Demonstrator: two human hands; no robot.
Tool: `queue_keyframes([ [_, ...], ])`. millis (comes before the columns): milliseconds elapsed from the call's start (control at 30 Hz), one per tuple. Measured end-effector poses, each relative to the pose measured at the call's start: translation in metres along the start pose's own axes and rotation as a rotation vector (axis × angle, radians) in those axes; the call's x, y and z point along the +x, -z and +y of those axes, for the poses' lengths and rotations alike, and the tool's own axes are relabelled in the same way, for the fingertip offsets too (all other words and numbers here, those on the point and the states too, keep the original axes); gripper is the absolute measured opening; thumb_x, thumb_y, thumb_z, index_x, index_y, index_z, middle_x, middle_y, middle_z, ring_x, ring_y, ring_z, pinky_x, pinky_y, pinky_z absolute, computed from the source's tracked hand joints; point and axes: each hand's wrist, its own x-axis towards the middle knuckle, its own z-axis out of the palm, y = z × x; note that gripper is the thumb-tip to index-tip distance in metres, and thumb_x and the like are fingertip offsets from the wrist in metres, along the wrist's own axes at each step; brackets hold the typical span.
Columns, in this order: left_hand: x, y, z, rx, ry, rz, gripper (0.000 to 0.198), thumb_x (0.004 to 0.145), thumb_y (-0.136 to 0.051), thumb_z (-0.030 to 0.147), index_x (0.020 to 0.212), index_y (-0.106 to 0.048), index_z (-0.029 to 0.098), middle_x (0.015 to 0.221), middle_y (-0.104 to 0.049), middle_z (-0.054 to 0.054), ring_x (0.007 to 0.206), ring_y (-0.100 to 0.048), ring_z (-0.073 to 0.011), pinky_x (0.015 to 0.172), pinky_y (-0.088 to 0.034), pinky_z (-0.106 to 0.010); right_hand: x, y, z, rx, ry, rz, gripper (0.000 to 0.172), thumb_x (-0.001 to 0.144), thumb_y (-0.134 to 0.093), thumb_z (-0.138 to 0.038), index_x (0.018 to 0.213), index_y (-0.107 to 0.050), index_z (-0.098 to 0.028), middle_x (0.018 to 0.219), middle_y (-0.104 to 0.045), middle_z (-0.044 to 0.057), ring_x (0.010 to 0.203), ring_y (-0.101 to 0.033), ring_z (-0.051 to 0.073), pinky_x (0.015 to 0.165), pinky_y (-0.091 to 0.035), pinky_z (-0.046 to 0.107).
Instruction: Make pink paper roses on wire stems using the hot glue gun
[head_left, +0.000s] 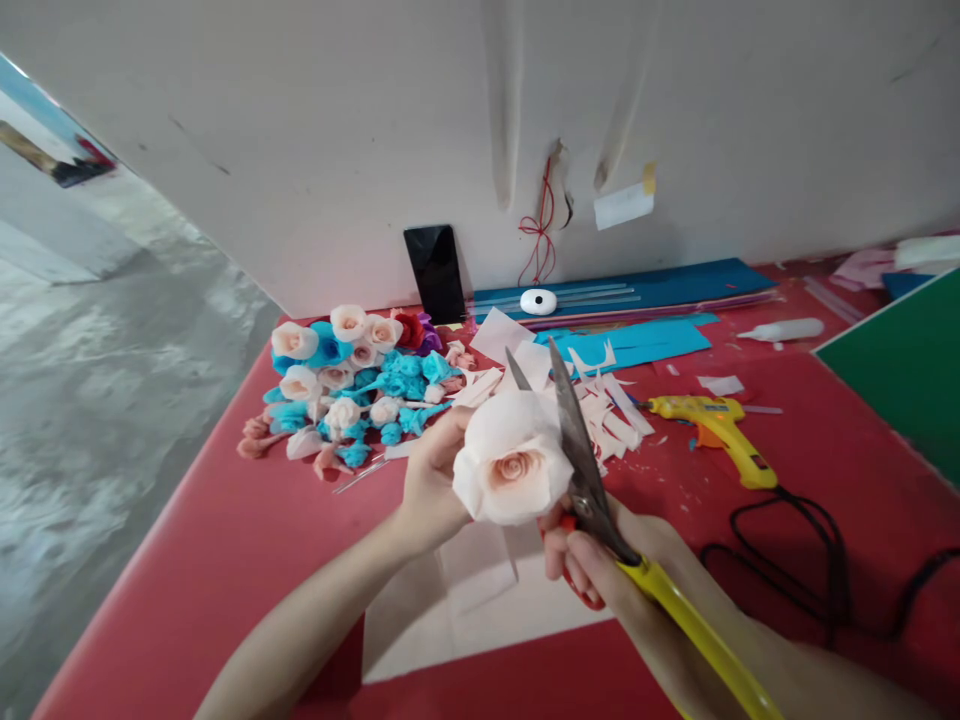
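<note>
In the head view, the left hand (435, 490) is curled around the side of a pale paper rose (514, 465), which sits up off the red bench (180, 575) in front of the person, while the right hand (592, 568) is bent closed on the scissors (581, 440), their blades parted beside and behind the bloom. Finished flowers (401, 375) crowd the bench's left, paper scraps (615, 420) lie beyond the rose, and a yellow glue gun (720, 425) rests to the right.
</note>
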Motion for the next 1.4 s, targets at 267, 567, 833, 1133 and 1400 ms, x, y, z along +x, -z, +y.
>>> queue_keyframes([
  [267, -0.003, 0.001, -0.004, 0.015, 0.018, 0.003, 0.024, 0.062, -0.070, 0.026, 0.056, -0.048, 0.018, 0.051, -0.039, 0.005, 0.042, -0.028, -0.0055, 0.038, -0.038, -0.018, -0.001, -0.002, 0.005, 0.061, 0.042, -0.003, 0.018, 0.083, -0.039, -0.031, 0.081, -0.051, -0.018, 0.056, -0.046, -0.002, 0.047, -0.043, 0.009, 0.045, -0.035, 0.021],
  [567, -0.004, 0.004, -0.008, 0.027, 0.060, 0.045, 0.023, 0.054, -0.075, 0.020, 0.053, -0.053, 0.017, 0.051, -0.045, 0.004, 0.043, -0.038, -0.0068, 0.041, -0.044, -0.020, -0.004, -0.003, -0.002, 0.128, -0.020, 0.032, 0.018, 0.079, -0.039, -0.032, 0.076, -0.049, -0.017, 0.054, -0.044, -0.002, 0.047, -0.040, 0.009, 0.046, -0.033, 0.022],
  [833, -0.008, 0.007, -0.016, -0.095, 0.206, -0.007, 0.019, 0.056, -0.076, 0.031, 0.059, -0.062, 0.019, 0.052, -0.052, 0.002, 0.046, -0.051, -0.0120, 0.049, -0.053, -0.028, -0.002, 0.000, -0.021, 0.281, -0.265, 0.030, 0.016, 0.081, -0.040, -0.024, 0.067, -0.045, -0.017, 0.049, -0.044, -0.003, 0.043, -0.037, 0.006, 0.045, -0.034, 0.020],
  [1133, -0.009, 0.012, -0.023, -0.134, 0.245, -0.025, 0.025, 0.048, -0.081, 0.027, 0.062, -0.063, 0.019, 0.057, -0.059, 0.000, 0.052, -0.057, -0.0157, 0.055, -0.054, -0.031, -0.009, 0.004, -0.001, 0.261, -0.043, -0.016, 0.029, 0.084, -0.044, -0.045, 0.080, -0.053, -0.018, 0.047, -0.042, -0.002, 0.049, -0.044, 0.011, 0.043, -0.033, 0.021],
  [1400, -0.001, 0.019, -0.029, -0.138, 0.253, 0.024, 0.029, 0.050, -0.081, 0.037, 0.063, -0.062, 0.019, 0.068, -0.064, -0.005, 0.077, -0.064, -0.0239, 0.068, -0.055, -0.036, 0.002, 0.002, 0.012, 0.298, 0.040, 0.015, 0.020, 0.085, -0.044, -0.034, 0.080, -0.054, -0.017, 0.065, -0.051, 0.001, 0.051, -0.042, 0.009, 0.046, -0.035, 0.022],
])
